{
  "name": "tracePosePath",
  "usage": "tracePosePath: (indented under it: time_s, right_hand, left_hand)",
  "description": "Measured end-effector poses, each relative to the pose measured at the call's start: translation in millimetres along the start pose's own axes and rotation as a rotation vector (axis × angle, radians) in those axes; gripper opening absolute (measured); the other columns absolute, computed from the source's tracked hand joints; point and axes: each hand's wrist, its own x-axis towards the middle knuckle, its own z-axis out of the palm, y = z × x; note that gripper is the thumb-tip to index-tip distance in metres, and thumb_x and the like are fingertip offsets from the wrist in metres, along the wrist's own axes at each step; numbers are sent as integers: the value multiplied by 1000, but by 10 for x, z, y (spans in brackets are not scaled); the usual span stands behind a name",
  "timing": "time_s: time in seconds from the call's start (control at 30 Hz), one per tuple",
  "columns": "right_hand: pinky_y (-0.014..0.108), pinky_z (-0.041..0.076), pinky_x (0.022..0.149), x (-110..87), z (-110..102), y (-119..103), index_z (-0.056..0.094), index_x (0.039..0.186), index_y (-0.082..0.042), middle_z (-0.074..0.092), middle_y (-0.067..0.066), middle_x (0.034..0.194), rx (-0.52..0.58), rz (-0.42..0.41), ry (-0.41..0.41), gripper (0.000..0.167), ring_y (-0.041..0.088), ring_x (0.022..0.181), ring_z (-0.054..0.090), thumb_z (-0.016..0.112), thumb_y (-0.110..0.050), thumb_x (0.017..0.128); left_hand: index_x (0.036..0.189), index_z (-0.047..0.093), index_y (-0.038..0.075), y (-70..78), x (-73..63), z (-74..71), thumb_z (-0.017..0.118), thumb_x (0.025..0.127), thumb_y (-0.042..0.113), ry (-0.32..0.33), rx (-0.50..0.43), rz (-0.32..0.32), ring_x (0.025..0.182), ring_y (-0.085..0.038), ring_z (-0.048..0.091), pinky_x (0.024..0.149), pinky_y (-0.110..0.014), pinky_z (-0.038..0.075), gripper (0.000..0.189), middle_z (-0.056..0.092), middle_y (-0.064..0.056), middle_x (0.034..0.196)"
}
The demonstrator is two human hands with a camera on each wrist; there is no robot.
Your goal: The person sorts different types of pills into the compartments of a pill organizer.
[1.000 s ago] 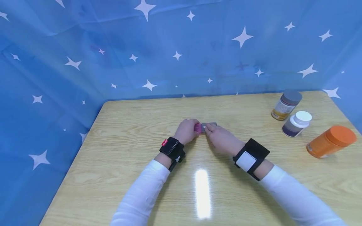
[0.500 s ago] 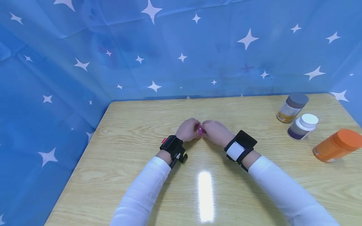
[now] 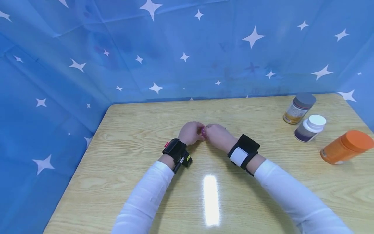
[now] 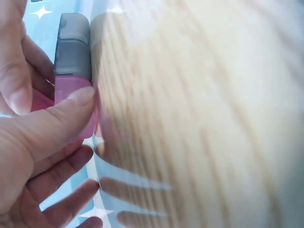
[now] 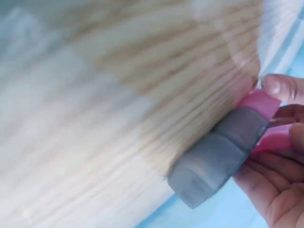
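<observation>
A small pill box [image 4: 72, 57] with grey and pink sections is held just above the table between both hands. In the left wrist view, my left hand [image 3: 189, 133] grips its pink end [image 4: 71, 88], thumb on the near face. My right hand [image 3: 219, 138] is close against it, fingers curled behind the grey part, pinching a pink flap [image 5: 274, 138] that stands out from the box. In the right wrist view the grey sections [image 5: 216, 154] point toward the camera. From the head, the hands hide most of the box. Whether anything is inside cannot be seen.
On the right of the wooden table [image 3: 140, 195] stand a grey-lidded bottle [image 3: 298, 109], a white-capped bottle [image 3: 309, 128] and an orange bottle [image 3: 346, 147]. A blue star-patterned cloth [image 3: 175, 42] hangs behind and to the left.
My right hand has moved left from the grey sections to the pink end, now meeting the left hand and covering the grey part. The left hand stays about where it was.
</observation>
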Motion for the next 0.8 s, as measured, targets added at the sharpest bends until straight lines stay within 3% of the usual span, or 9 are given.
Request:
tracePosePath:
  time_s: [0.13,0.37,0.5,0.7,0.8]
  right_hand:
    - [28,52,65,29,-36,60,67,87,-4,66,6,74,143,49,0,16,14,68,61,53,-9,92]
    - [25,38,59,130,-94,248,72,88,-5,65,5,69,414,263,27,27,13,57,48,52,-21,94]
    - [24,34,57,158,-62,355,72,87,-3,59,5,62,476,328,3,28,14,55,45,51,-19,94]
    - [23,30,50,148,-21,434,59,62,-5,38,-3,50,553,371,-116,37,12,48,39,48,-16,95]
    - [23,31,51,138,-50,456,59,64,-5,39,-3,50,569,361,-148,37,12,48,40,47,-17,96]
  left_hand:
    - [108,68,9,27,-8,-12,79,71,20,3,0,-26,96,-21,61,84,-32,48,40,68,-6,105]
    - [99,64,5,88,-55,9,81,70,19,-20,-35,-52,79,-19,55,72,-30,46,37,63,-8,90]
    - [93,65,5,130,-106,62,82,68,20,-25,-24,-63,74,-16,54,68,-27,46,34,64,-6,87]
    - [82,64,7,193,-158,123,84,65,23,-29,11,-75,64,-12,49,54,-21,38,30,59,-1,74]
    - [80,64,8,222,-168,119,84,63,25,-16,38,-91,62,-12,49,51,-22,36,32,59,-1,72]
